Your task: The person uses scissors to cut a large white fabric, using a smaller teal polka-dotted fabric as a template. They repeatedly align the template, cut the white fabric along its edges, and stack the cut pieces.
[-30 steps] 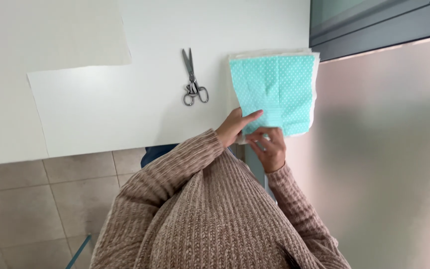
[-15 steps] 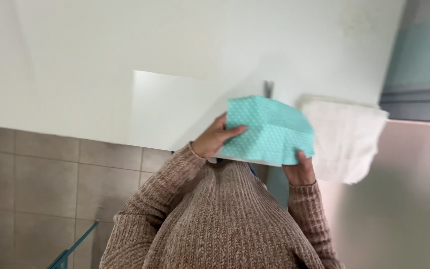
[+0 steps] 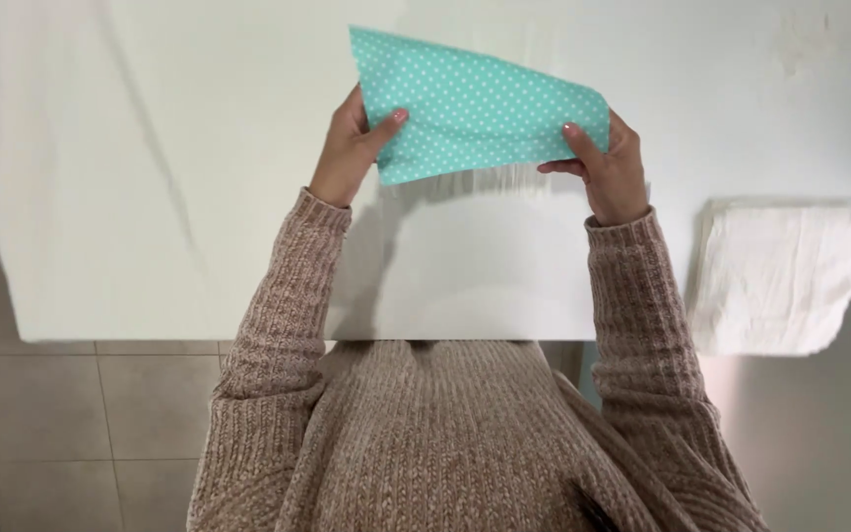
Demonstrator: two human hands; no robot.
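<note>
White table [image 3: 150,197], one teal cloth [image 3: 475,103], two hands [image 3: 347,153]

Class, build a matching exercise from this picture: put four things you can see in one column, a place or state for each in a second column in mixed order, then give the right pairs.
1. dotted teal fabric
2. folded white cloth
3. left hand
4. right hand

A. grips the fabric's left end
B. lies at the table's right edge
C. held up over the white table
D. grips the fabric's right end

Pairs: 1-C, 2-B, 3-A, 4-D
</note>
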